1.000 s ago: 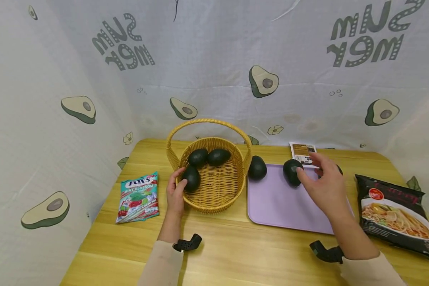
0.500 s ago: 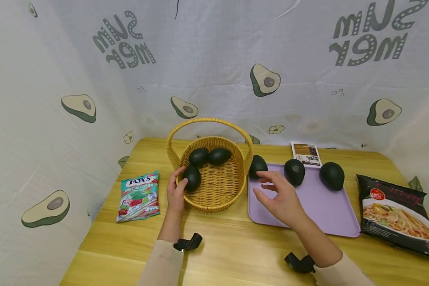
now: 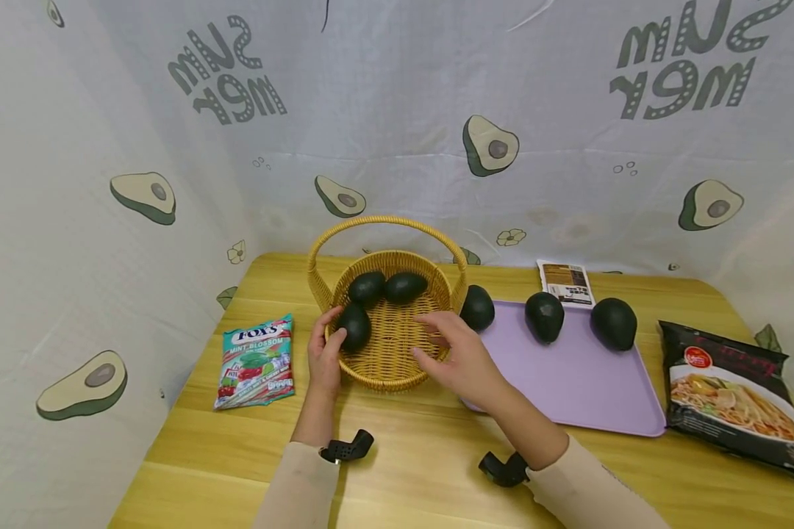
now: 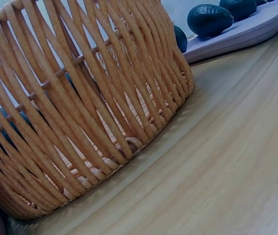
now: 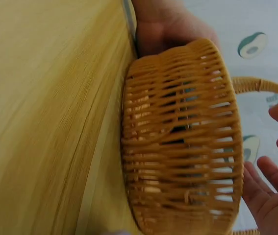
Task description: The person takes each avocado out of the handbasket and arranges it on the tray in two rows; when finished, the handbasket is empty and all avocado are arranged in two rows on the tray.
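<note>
A yellow wicker basket (image 3: 397, 378) with a tall handle stands left of the table's middle. Inside it lie three dark green avocados, one (image 3: 353, 328) close to the left rim. My left hand (image 3: 324, 353) grips the basket's left side, its thumb near that avocado. Over the right front part of the basket hovers my right hand (image 3: 463, 360), fingers spread and nothing between them. On and beside the lilac tray (image 3: 569, 389) are three more avocados: one (image 3: 478, 308) by the basket, one (image 3: 545, 317) in the middle, one (image 3: 613, 324) at the right.
Left of the basket lies a teal candy bag (image 3: 254, 364). A black noodle packet (image 3: 734, 397) is right of the tray, and a small brown-and-white packet (image 3: 567, 283) lies behind it. A white printed curtain (image 3: 397, 95) hangs behind the wooden table (image 3: 397, 455).
My right hand has swept left from above the tray's far right avocado to over the basket, carrying nothing. The left hand and the basket have stayed in place.
</note>
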The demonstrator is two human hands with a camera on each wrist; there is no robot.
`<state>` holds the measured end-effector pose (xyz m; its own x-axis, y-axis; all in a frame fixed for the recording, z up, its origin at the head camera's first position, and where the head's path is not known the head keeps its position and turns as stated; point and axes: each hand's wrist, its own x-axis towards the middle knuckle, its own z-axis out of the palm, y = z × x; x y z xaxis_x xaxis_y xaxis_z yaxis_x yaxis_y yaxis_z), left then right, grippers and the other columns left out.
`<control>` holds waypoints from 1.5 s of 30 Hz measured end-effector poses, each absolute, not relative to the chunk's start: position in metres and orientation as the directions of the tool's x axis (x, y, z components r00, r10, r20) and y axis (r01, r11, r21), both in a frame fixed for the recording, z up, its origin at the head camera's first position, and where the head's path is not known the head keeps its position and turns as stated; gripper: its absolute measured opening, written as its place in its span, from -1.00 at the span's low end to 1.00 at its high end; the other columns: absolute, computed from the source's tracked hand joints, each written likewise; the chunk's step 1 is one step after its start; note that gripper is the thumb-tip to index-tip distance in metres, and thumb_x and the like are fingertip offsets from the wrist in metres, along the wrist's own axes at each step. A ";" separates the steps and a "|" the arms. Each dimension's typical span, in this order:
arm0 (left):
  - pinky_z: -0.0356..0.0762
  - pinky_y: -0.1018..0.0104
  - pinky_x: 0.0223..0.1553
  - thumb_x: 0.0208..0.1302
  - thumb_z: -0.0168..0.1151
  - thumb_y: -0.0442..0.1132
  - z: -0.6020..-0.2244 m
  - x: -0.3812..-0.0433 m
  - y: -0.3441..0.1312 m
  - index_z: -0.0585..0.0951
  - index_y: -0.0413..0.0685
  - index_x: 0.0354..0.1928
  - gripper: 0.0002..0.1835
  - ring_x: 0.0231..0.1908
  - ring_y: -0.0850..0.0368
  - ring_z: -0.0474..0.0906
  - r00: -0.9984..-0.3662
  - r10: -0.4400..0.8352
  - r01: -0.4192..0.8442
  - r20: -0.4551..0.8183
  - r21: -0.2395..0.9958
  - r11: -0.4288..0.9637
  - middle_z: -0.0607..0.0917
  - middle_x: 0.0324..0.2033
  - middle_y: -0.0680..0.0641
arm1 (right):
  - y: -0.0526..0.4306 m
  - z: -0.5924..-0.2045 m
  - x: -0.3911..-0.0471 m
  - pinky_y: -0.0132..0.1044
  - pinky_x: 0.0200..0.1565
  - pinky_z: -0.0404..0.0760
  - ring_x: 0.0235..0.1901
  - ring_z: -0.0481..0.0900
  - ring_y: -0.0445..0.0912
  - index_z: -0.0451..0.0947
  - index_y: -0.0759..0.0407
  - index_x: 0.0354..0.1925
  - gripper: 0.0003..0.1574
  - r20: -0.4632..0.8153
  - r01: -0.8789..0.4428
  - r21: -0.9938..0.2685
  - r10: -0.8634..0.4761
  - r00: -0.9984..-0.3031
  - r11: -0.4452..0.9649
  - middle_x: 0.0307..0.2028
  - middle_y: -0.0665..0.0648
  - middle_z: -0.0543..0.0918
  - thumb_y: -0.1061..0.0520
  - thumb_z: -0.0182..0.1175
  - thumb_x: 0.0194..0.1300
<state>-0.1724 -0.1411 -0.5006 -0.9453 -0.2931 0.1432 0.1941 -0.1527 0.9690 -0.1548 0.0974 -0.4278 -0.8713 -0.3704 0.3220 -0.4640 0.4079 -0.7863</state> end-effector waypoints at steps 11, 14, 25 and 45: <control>0.37 0.45 0.22 0.40 0.01 -0.37 -0.502 -0.174 -0.142 0.46 -0.32 0.33 -0.53 0.40 0.03 0.29 -0.945 -0.295 0.193 0.138 0.967 -0.167 0.46 0.37 -0.24 | 0.048 -0.428 -0.183 -0.01 0.00 0.71 0.12 0.62 0.19 0.47 0.16 0.34 -0.31 0.148 -0.384 -0.792 -0.461 -0.875 0.475 0.23 0.26 0.55 0.10 0.39 0.30; 0.34 0.42 0.26 0.41 0.00 -0.37 -0.502 -0.174 -0.142 0.47 -0.28 0.33 -0.53 0.42 0.05 0.26 -0.947 -0.293 0.186 0.134 0.969 -0.159 0.46 0.38 -0.21 | 0.040 -0.427 -0.189 -0.04 -0.03 0.71 0.12 0.63 0.18 0.44 0.14 0.38 -0.29 0.092 -0.360 -0.773 -0.470 -0.878 0.523 0.24 0.29 0.55 0.07 0.38 0.32; 0.40 0.50 0.18 0.40 0.00 -0.37 -0.502 -0.174 -0.143 0.47 -0.26 0.33 -0.53 0.45 0.02 0.23 -0.947 -0.289 0.184 0.141 0.975 -0.128 0.44 0.40 -0.18 | 0.011 -0.433 -0.207 0.02 0.04 0.62 0.05 0.62 0.12 0.41 0.08 0.40 -0.34 -0.015 -0.257 -0.789 -0.436 -0.900 0.558 0.31 0.29 0.52 0.06 0.27 0.40; 0.22 0.17 0.40 0.40 0.01 -0.38 -0.499 -0.172 -0.142 0.49 -0.21 0.33 -0.53 0.49 0.01 0.20 -0.947 -0.301 0.161 0.113 0.977 -0.142 0.45 0.41 -0.18 | -0.011 -0.438 -0.216 0.15 0.33 0.46 0.36 0.46 0.21 0.30 0.02 0.50 -0.21 -0.139 -0.155 -0.785 -0.415 -0.899 0.600 0.41 0.25 0.47 -0.07 0.25 0.41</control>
<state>-0.1724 -0.1416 -0.4991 -0.9471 -0.3005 0.1127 0.1614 -0.1424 0.9766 -0.2159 -0.0108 -0.4382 -0.8992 -0.4149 -0.1391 -0.1552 0.5996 -0.7851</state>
